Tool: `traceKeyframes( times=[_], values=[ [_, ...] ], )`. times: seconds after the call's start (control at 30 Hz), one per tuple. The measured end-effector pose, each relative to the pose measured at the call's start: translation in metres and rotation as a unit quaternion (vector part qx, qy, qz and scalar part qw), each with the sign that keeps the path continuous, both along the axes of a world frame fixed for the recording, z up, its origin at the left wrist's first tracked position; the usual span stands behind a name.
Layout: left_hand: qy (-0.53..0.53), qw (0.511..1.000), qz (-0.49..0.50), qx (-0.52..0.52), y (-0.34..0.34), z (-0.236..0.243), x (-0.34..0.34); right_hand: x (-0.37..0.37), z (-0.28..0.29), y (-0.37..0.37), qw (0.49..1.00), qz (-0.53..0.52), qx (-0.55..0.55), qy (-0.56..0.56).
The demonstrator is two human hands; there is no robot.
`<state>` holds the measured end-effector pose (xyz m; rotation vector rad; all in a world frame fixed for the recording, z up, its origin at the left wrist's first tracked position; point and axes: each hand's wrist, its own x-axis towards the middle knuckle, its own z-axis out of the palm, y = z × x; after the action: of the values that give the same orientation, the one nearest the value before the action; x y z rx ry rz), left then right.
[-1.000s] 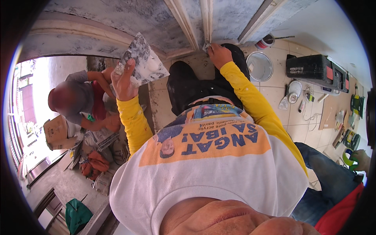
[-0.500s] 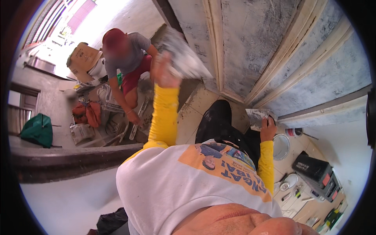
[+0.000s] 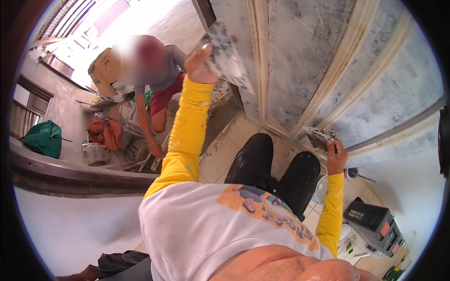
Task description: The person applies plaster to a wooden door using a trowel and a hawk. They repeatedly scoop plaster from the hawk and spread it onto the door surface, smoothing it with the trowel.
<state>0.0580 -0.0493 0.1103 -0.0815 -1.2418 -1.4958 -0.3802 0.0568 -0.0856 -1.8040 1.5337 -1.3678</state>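
My left hand (image 3: pixel 201 67) is raised and closed on the edge of a flat rectangular plaster board (image 3: pixel 227 58), grey and smeared with white paste. The board is tilted beside the panelled door (image 3: pixel 304 51), whose recessed panels carry patchy grey-white filler between cream mouldings. My right hand (image 3: pixel 336 157) grips a flat metal trowel (image 3: pixel 320 138) by its end, low down near the door's bottom edge. Paste marks the trowel's wide blade. I cannot tell whether the blade touches the door.
Another person (image 3: pixel 161 70) crouches at the left, one hand low by a long bar. Near them are a cardboard box (image 3: pixel 105 70), an orange bag (image 3: pixel 105 133) and a green bag (image 3: pixel 43 139). At the right stand a bucket (image 3: pixel 320 188) and a black toolbox (image 3: pixel 370 218).
The blurred plaster board in my left hand now shows more sharply and is tilted differently. My right hand and trowel have shifted right. The other person's head has moved right.
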Motion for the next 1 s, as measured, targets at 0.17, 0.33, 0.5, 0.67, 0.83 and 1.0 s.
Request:
traceKeyframes(
  times=[0.17,0.33,0.5,0.67,0.83,1.0],
  values=[
    [0.026,0.990,-0.136,0.000,-0.027,-0.083,-0.044,-0.021,-0.016,-0.031,0.970,0.137,0.009,0.202],
    [0.082,0.976,-0.021,0.199,-0.004,-0.197,-0.090,-0.018,-0.091,-0.033,0.942,0.155,0.090,0.282],
    [0.095,0.932,0.041,0.347,0.044,-0.261,-0.085,-0.016,-0.109,-0.025,0.930,0.147,0.148,0.303],
    [-0.132,0.952,0.272,-0.053,0.053,-0.292,-0.075,-0.020,-0.084,-0.026,0.950,0.209,0.233,0.023],
    [-0.059,0.904,0.041,0.421,0.056,-0.308,-0.091,-0.005,-0.057,0.001,0.882,0.288,0.338,-0.158],
    [-0.069,0.914,-0.025,0.400,0.057,-0.305,-0.110,0.035,-0.037,0.012,0.868,0.310,0.358,-0.150]
  ],
)
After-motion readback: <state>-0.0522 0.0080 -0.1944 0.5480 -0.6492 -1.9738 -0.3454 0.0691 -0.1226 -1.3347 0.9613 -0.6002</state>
